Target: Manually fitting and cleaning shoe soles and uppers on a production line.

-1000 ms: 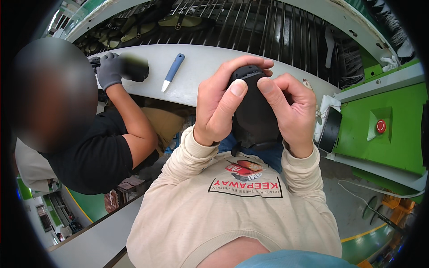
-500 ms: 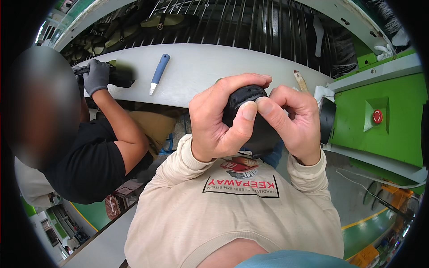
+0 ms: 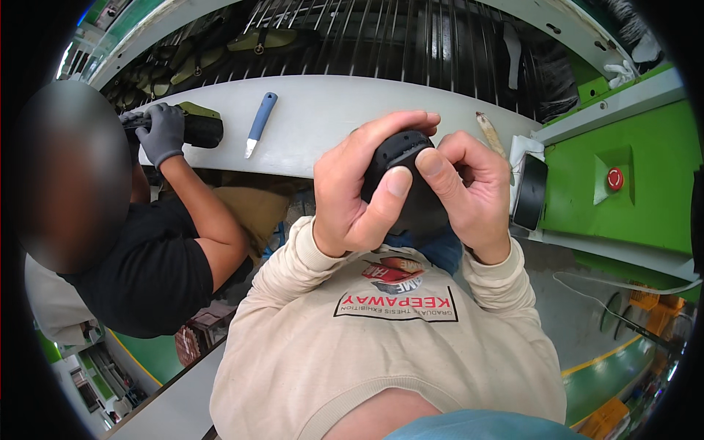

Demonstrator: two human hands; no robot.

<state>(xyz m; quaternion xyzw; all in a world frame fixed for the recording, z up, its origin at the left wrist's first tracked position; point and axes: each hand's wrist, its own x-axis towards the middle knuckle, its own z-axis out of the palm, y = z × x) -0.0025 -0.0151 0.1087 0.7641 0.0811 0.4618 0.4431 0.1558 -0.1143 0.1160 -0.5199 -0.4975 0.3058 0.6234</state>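
Note:
I hold a black rounded part [image 3: 402, 180] up close in front of my chest with both hands. My left hand [image 3: 357, 192] wraps its left side, thumb pressed on its front. My right hand [image 3: 469, 194] grips the right side, fingers curled over the top edge. Most of the part is hidden behind my fingers. My beige sweater sleeves come up from below.
A curved white worktable [image 3: 330, 125] lies ahead with a blue-handled knife [image 3: 259, 123] and a thin stick [image 3: 490, 132]. At left a co-worker's grey-gloved hand [image 3: 163, 132] grips a dark part [image 3: 198, 128]. A green machine panel with a red button [image 3: 614, 178] stands right; a black slatted conveyor runs behind.
The black part has turned in my hands and sits lower and more covered by my fingers. The co-worker's gloved hand stays on the dark part on the table.

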